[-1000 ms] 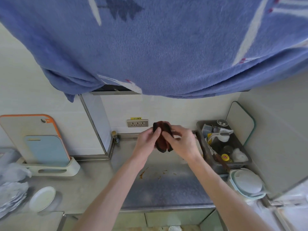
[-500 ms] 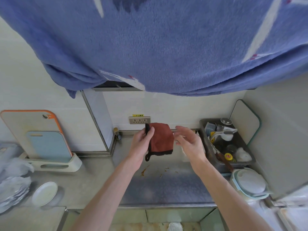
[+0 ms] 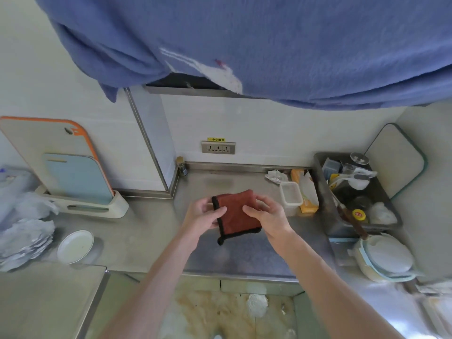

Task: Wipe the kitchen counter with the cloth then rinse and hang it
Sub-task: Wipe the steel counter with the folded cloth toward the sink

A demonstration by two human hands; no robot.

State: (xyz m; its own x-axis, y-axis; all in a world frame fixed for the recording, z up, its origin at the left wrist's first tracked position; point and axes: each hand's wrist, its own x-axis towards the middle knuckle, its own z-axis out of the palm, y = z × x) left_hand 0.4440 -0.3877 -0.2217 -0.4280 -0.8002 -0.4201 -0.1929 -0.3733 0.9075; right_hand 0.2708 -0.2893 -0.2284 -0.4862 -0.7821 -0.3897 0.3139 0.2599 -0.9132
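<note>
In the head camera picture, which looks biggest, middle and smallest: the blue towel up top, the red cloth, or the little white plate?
1. Blue towel, though it hangs nearest the camera.
2. Red cloth.
3. White plate.

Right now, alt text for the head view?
Both hands, left hand and right hand, hold a folded rust-red cloth with black edging above a steel counter. A blue towel hangs overhead; a dish tub sits right, cutting boards left.
</note>
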